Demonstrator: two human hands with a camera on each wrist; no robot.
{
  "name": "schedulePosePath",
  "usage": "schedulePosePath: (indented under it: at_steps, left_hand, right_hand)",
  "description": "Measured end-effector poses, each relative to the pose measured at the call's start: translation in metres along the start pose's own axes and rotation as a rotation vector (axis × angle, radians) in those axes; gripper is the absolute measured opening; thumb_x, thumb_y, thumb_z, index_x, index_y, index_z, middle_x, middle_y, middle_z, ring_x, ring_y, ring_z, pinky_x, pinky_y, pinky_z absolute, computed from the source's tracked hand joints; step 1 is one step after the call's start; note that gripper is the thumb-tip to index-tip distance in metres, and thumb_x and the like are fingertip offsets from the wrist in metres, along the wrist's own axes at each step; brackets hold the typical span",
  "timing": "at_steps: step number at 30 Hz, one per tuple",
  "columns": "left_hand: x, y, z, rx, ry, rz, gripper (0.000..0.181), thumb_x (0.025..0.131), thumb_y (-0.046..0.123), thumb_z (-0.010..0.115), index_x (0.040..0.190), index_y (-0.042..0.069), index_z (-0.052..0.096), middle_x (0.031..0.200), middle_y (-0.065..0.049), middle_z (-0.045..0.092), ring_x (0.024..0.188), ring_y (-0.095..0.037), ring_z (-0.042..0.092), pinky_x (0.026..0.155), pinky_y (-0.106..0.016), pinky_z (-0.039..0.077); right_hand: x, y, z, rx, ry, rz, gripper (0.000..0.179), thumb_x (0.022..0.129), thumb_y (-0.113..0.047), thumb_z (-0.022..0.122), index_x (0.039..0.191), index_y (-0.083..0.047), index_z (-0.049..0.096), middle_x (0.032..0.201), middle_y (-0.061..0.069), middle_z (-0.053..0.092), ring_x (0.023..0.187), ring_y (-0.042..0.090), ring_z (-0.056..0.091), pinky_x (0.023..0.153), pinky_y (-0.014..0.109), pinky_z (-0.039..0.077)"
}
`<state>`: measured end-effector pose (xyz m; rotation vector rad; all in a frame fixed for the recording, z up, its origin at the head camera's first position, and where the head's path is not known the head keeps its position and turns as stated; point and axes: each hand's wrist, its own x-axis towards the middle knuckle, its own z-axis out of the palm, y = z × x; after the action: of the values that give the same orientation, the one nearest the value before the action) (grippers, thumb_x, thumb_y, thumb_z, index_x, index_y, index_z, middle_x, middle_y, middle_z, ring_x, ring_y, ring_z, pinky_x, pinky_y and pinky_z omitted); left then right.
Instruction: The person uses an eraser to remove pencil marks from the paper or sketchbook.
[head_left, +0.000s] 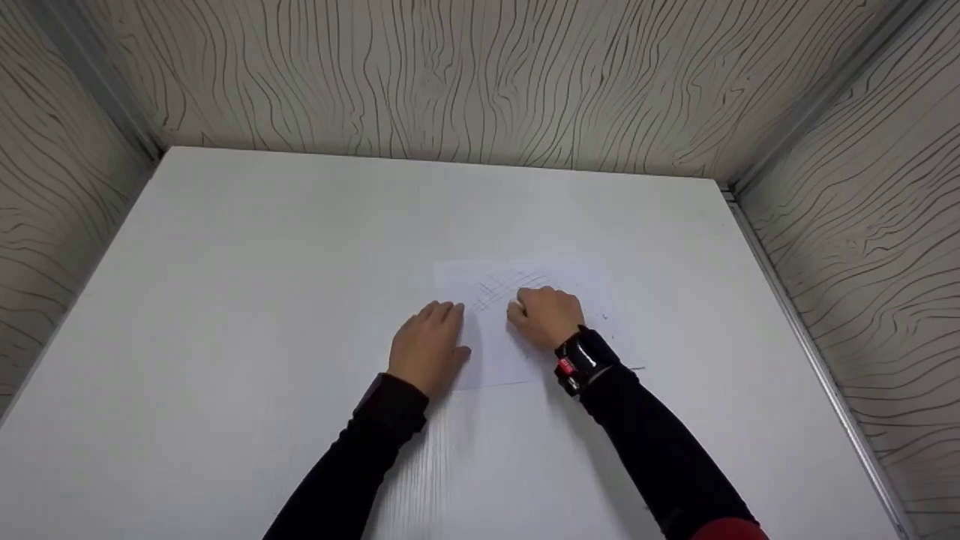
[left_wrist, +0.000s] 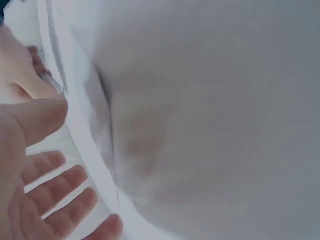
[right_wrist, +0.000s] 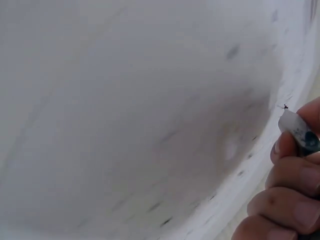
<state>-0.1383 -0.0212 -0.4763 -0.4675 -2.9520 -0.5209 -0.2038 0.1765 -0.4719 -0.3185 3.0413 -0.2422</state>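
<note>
Right hand pinches an eraser between thumb and forefinger over the middle of the paper; its white end juts past the fingertips, long axis slanting up-left in the right wrist view. Left hand, fingers spread, lies across the paper's left edge. Crossed pencil lines run toward the paper's far edge. Wide worktop stretches to its left edge; narrower strips reach the far and right edges.
</note>
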Motion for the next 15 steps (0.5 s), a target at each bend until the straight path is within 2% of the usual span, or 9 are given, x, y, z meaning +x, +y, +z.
schedulePosePath:
  at_steps: [3, 5, 8, 12, 15]
  left_hand:
    - [0.008, -0.006, 0.003, 0.022, -0.046, -0.018, 0.062, 0.082, 0.037, 0.077, 0.133, 0.006, 0.058, 0.137, -0.012, 0.058, 0.13, -0.03, 0.053, 0.103, -0.048, 0.047]
    - [0.01, -0.008, 0.006, 0.033, -0.073, -0.005, 0.065, 0.081, 0.041, 0.077, 0.133, 0.006, 0.058, 0.138, -0.012, 0.057, 0.13, -0.03, 0.053, 0.103, -0.049, 0.047]
    - [0.011, -0.01, 0.009, 0.053, -0.065, 0.024, 0.067, 0.08, 0.045, 0.077, 0.132, 0.007, 0.058, 0.138, -0.011, 0.057, 0.129, -0.03, 0.053, 0.103, -0.049, 0.047]
    - [0.013, -0.01, 0.007, 0.072, -0.035, 0.01, 0.067, 0.079, 0.045, 0.078, 0.132, 0.008, 0.059, 0.138, -0.009, 0.058, 0.13, -0.028, 0.053, 0.104, -0.048, 0.047]
    - [0.014, -0.009, 0.004, 0.087, -0.059, -0.012, 0.069, 0.079, 0.045, 0.077, 0.134, 0.008, 0.057, 0.14, -0.009, 0.056, 0.132, -0.028, 0.051, 0.105, -0.048, 0.046]
  right_hand:
    - [0.003, -0.022, 0.004, -0.003, -0.016, -0.054, 0.034, 0.093, -0.03, 0.053, 0.063, -0.016, 0.046, 0.059, -0.003, 0.045, 0.056, 0.016, 0.045, 0.052, 0.03, 0.035]
    - [0.004, -0.034, 0.008, -0.006, -0.033, -0.083, 0.035, 0.094, -0.032, 0.053, 0.064, -0.016, 0.046, 0.059, -0.002, 0.046, 0.056, 0.017, 0.047, 0.052, 0.03, 0.037]
    - [0.006, -0.038, 0.01, 0.008, -0.04, -0.103, 0.034, 0.093, -0.033, 0.053, 0.064, -0.016, 0.046, 0.06, -0.002, 0.047, 0.057, 0.018, 0.048, 0.052, 0.031, 0.037]
    - [0.008, -0.013, 0.001, 0.04, -0.016, -0.056, 0.034, 0.091, -0.031, 0.056, 0.064, -0.017, 0.041, 0.06, -0.003, 0.04, 0.058, 0.017, 0.044, 0.052, 0.03, 0.033]
    - [0.008, 0.014, -0.008, 0.022, 0.035, 0.017, 0.036, 0.09, -0.025, 0.058, 0.062, -0.017, 0.036, 0.06, -0.003, 0.034, 0.059, 0.016, 0.038, 0.052, 0.03, 0.029]
